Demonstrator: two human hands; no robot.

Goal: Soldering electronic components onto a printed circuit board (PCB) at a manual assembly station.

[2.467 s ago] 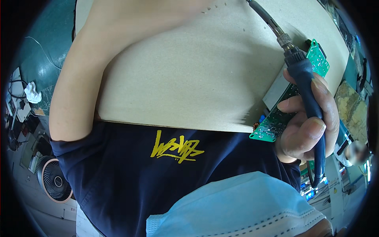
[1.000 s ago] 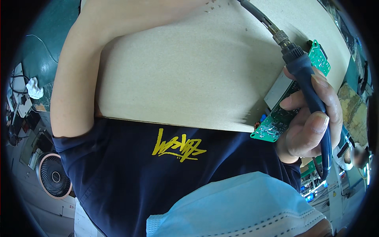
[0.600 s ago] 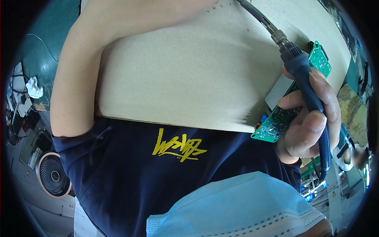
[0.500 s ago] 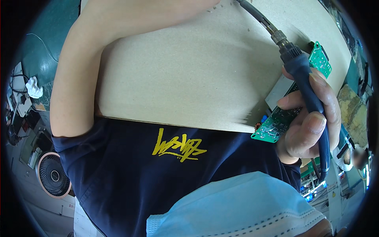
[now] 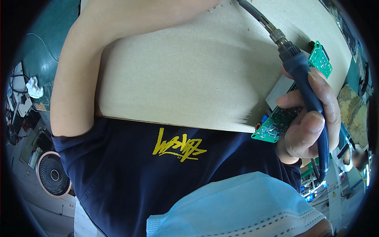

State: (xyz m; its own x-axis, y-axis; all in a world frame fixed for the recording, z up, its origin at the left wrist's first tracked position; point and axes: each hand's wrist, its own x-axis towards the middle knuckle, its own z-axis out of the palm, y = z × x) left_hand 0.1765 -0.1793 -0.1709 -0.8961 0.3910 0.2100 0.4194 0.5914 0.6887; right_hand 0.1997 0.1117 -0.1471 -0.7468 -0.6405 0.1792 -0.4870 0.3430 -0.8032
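My right hand [image 5: 312, 128] is wrapped round the dark blue handle of a soldering iron [image 5: 299, 69]. The iron slants up and left, and its tip runs past the top edge of the view. Beneath that hand is a green circuit board [image 5: 270, 128], solder side up, with a grey metal piece, blue parts and a copper coil showing along its left side. The board's far end [image 5: 320, 59] shows beyond the handle. My left forearm bends across the top left; only the back part of my left hand [image 5: 197, 6] shows, its fingers cut off or hidden.
A tan work surface [image 5: 177, 79] lies in front of my body, with small dark crumbs near its far side. At the left are a crumpled white tissue [image 5: 34, 87], cables and a round fan [image 5: 54, 174]. Another person [image 5: 346, 158] is far off at the right.
The soldering iron and my right fingers have shifted very slightly left. My left arm and the circuit board look the same.
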